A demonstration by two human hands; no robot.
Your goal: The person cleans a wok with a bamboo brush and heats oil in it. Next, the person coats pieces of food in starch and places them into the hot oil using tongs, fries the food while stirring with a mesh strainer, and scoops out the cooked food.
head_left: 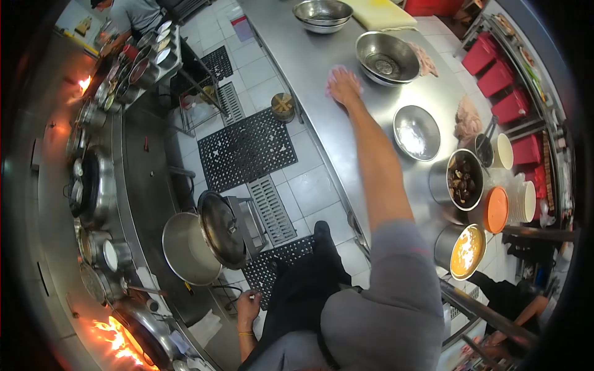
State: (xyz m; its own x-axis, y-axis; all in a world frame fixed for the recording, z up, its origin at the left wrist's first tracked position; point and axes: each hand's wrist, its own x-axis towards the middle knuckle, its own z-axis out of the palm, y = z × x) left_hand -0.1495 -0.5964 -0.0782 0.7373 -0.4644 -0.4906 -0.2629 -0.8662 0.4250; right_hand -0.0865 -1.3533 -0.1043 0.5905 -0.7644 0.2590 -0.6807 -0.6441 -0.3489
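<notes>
My right hand [344,86] is stretched far over the steel worktable [334,145], pressing a pink cloth [330,88] against its surface. To the right of that hand stand stacked metal bowls [387,57], and a single metal bowl [417,133] sits closer to me. Low beside my body hangs my left hand [249,304], its fingers loosely curled with nothing visible in them. Nearest to it is a big pot [190,249], with a metal lid [221,229] leaning at its right side.
Flames [117,343] rise beside a wok on the stove at lower left. Along the table's right side stand a pot of dark pieces [464,180], a pot of orange sauce [467,252] and containers. Black mats [247,151] cover floor tiles. A co-worker [133,21] stands at upper left.
</notes>
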